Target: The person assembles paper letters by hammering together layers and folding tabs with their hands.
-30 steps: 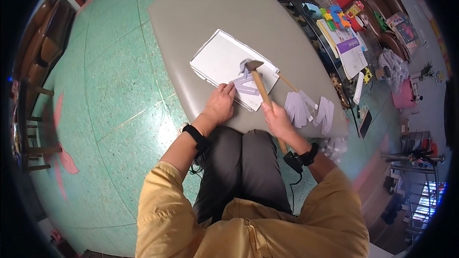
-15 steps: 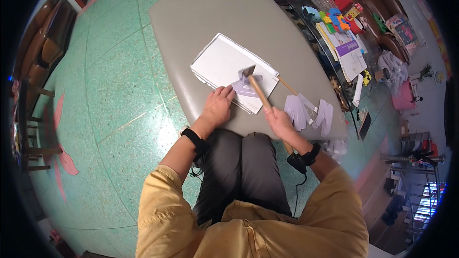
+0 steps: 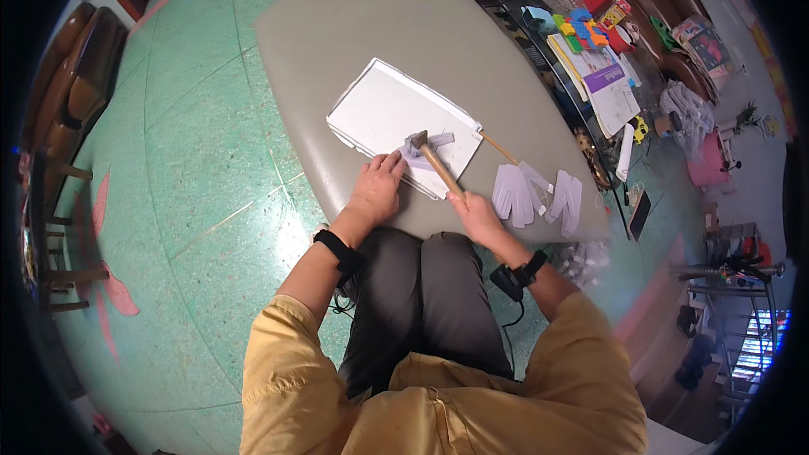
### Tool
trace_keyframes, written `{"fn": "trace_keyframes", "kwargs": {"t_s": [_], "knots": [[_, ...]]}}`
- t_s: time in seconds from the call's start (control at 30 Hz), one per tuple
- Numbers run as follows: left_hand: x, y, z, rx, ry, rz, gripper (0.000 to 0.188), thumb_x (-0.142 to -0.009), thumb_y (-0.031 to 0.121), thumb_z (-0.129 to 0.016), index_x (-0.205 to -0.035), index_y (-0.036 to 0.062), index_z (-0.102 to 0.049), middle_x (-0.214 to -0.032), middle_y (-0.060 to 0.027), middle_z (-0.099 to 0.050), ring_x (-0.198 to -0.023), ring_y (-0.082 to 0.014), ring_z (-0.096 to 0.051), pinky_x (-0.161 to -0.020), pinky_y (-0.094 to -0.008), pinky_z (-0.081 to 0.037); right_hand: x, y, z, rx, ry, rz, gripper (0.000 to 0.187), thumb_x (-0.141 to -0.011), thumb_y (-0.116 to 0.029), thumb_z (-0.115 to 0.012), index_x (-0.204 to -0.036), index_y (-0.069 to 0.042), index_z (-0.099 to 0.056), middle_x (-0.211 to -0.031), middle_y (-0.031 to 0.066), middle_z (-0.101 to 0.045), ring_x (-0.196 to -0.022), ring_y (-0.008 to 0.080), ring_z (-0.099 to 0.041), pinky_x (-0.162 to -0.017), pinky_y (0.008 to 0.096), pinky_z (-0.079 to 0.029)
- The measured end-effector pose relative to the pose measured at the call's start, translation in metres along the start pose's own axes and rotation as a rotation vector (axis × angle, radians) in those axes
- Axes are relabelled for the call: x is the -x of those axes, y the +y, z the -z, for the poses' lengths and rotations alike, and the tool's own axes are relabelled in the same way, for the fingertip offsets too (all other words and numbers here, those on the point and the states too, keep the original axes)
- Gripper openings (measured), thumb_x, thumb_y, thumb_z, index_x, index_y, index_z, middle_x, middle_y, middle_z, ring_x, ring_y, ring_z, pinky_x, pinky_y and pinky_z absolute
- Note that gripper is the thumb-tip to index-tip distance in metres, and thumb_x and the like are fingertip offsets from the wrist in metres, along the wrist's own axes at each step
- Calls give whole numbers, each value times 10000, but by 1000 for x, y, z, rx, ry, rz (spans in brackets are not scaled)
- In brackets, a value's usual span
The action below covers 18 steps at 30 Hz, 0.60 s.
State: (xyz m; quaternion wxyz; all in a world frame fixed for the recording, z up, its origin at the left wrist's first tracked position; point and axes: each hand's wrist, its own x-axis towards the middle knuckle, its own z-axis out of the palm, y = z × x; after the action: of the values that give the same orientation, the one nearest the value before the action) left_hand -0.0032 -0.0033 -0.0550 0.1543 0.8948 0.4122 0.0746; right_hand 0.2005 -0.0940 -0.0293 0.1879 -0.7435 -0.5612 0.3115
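A hammer with a wooden handle [image 3: 440, 168] is in my right hand [image 3: 479, 217], its fingers wrapped around the lower handle. The dark hammer head [image 3: 418, 141] is down over a small pile of pale purple strips [image 3: 443, 139]; whether it touches them I cannot tell. Those strips lie on a white shallow tray or board [image 3: 379, 104] with a raised rim. My left hand [image 3: 374, 191] rests at the board's near edge, fingers laid out with their tips against the left end of the pile. What lies under those fingertips is hidden.
The board lies on a padded grey bench top [image 3: 362, 0]. To the right are fanned purple strips [image 3: 514, 195], another bundle of strips [image 3: 566, 200] and a thin wooden stick [image 3: 500, 148]. A dark low table beyond holds toy bricks [image 3: 581, 32] and papers [image 3: 608, 88].
The hammer head has moved left and down toward my left fingers, and my right hand has shifted left with it. My left hand stays by the strips. The whole view has shifted slightly.
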Motion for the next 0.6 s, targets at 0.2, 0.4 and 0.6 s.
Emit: {"fn": "trace_keyframes", "kwargs": {"t_s": [0.2,0.4,0.6], "knots": [[4,-2,1,6,21,17,589,-648,50,-553,-1228,17,-455,-1321,-126,-406,-1195,-283,-388,-954,-384,-364,-5,-11,16,-83,139,-88,520,-888,-455,-455,-808,51,-546,-730,281,-559,-728,440,-553,-652,466,-424],[4,-3,1,16,24,16,588,-647,40,-545,-1228,18,-455,-1319,-127,-407,-1186,-282,-395,-948,-393,-367,-22,3,23,-4,64,-98,535,-886,-460,-448,-816,61,-547,-740,284,-562,-737,431,-565,-652,458,-433],[0,1,0,-2,-17,28,639,-614,40,-564,-1242,39,-442,-1323,-105,-399,-1183,-281,-392,-934,-389,-383,-13,9,10,6,-34,-97,556,-876,-488,-450,-815,56,-545,-711,271,-555,-707,431,-554,-639,461,-423]]}}
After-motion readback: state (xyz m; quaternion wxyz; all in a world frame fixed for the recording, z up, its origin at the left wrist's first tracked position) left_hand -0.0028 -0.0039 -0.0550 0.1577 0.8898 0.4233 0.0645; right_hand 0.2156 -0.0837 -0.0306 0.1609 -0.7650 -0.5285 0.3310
